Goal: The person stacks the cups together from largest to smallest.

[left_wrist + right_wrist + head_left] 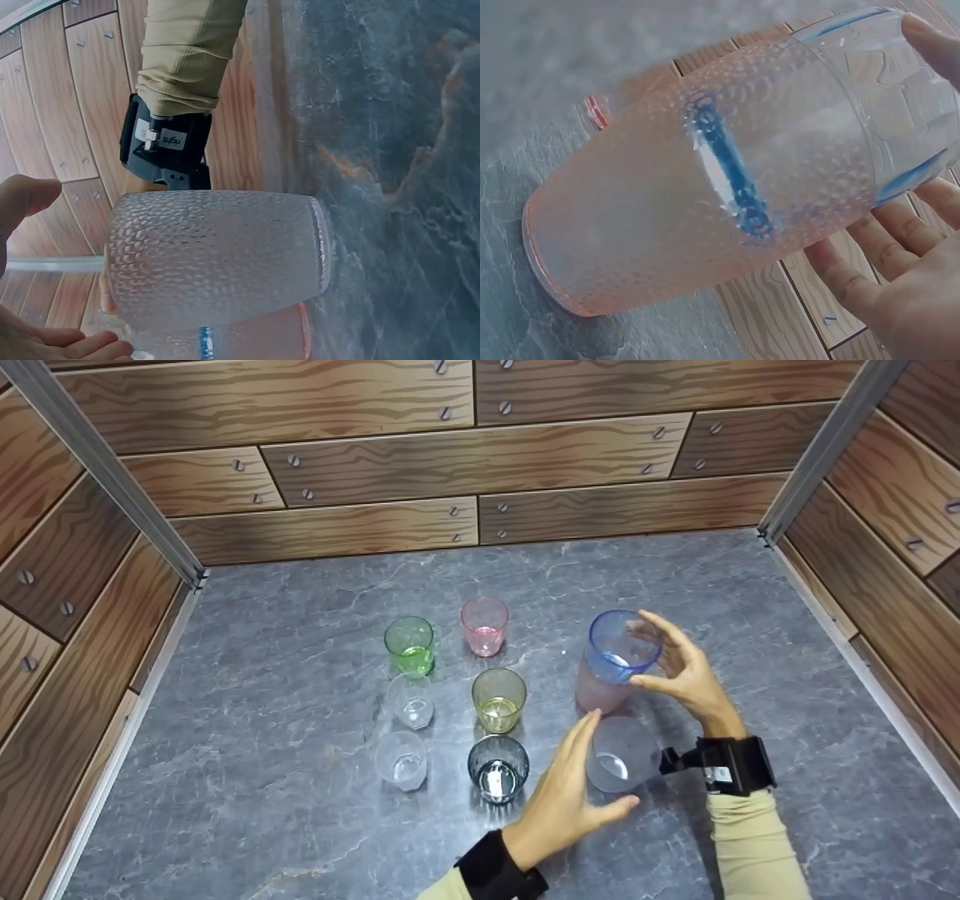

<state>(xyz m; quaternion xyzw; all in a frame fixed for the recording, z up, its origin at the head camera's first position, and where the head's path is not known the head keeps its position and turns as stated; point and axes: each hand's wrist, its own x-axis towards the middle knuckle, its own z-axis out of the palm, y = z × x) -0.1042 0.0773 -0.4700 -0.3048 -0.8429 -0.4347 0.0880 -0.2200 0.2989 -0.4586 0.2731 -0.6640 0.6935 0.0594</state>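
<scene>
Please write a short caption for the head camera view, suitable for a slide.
Right hand grips a blue cup nested in a pink cup; left hand is beside a frosted cup.

Grey marbled surface (300, 825) with paler veins, boxed in by brown wood-grain walls (375, 472) dotted with silver screw heads. Standing there: a green glass (409, 645), a pink glass (484, 625), an amber-yellow glass (499, 700), a smoky dark grey glass (498, 769), two clear colourless glasses (411, 700) (401, 760), and a frosted whitish tumbler (620, 753) with a dimpled pattern. Blue-rimmed cup (623, 646) nested in a frosted pink dimpled cup (596, 690); black wrist straps (731, 765), beige sleeves (754, 847).
</scene>
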